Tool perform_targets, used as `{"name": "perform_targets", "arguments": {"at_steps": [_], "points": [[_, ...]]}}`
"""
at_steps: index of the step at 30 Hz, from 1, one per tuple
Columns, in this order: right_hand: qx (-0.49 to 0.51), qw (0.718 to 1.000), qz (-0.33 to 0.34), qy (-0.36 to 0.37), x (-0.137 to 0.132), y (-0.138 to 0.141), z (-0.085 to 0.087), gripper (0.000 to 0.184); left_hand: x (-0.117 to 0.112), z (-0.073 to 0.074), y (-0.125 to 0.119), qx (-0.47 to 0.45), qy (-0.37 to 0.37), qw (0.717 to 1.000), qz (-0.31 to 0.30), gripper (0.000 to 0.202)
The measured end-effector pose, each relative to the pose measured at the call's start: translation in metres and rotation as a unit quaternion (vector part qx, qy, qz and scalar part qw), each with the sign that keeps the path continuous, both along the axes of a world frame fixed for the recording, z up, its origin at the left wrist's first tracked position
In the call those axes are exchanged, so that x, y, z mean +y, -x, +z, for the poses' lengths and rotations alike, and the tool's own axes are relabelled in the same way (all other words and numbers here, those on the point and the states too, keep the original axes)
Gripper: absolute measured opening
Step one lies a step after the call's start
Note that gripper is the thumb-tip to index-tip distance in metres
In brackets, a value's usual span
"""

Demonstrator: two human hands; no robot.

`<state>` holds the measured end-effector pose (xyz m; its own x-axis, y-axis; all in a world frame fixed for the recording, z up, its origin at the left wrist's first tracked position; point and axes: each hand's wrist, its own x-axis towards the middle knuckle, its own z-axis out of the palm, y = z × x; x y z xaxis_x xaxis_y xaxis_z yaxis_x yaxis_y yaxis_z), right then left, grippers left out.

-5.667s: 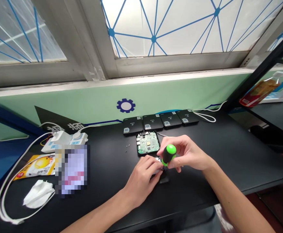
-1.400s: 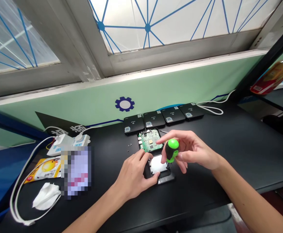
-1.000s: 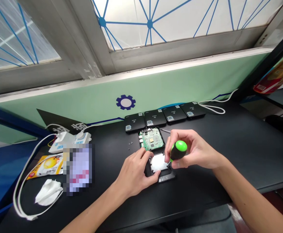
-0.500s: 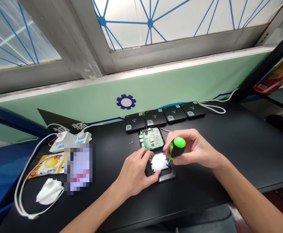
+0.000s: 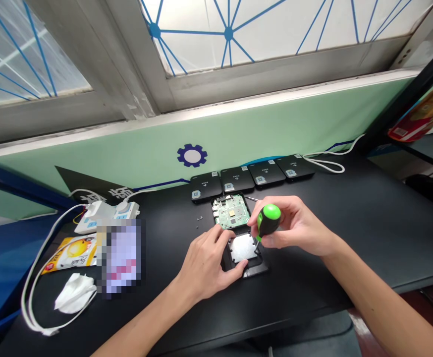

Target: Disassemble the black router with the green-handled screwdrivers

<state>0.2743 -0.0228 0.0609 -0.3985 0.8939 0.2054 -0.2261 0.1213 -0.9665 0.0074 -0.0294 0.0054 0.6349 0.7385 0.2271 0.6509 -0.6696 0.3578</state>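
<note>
The black cover (image 5: 256, 269), nearer than the circuit board (image 5: 231, 210), is clasped by the left hand (image 5: 208, 262); if the tilted screwdriver (image 5: 269, 221) grasped by the right hand (image 5: 291, 227) slips, the metal plate (image 5: 243, 248) could be scratched.

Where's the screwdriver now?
The screwdriver is in the right hand, just right of centre in the head view, its tip by the right edge of the silvery plate.

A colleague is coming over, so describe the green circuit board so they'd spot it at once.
On the black desk, find four black boxes along the green wall. The green circuit board lies just in front of the two leftmost, between them and the silver plate by the left hand. Its bare green surface sets it apart from black boxes and silver plate alike.
</note>
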Motion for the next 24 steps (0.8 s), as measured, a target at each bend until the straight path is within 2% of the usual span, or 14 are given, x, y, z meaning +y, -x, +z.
{"name": "perform_targets", "arguments": {"at_steps": [7, 15, 24], "points": [[-0.018, 1.000, 0.009, 0.000, -0.0017, 0.0027, 0.0000, 0.025, 0.0017, 0.0007, -0.0013, -0.015, -0.006, 1.000, -0.005, 0.034], [0.080, 0.997, 0.009, 0.012, 0.0009, 0.0055, -0.0037, 0.027, 0.0006, 0.0032, -0.0002, -0.108, -0.050, 0.993, -0.010, 0.033], [0.125, 0.992, -0.021, 0.010, 0.0013, 0.0068, -0.0070, 0.026, 0.0043, -0.0017, -0.0008, -0.176, -0.055, 0.982, -0.046, 0.006]]}}
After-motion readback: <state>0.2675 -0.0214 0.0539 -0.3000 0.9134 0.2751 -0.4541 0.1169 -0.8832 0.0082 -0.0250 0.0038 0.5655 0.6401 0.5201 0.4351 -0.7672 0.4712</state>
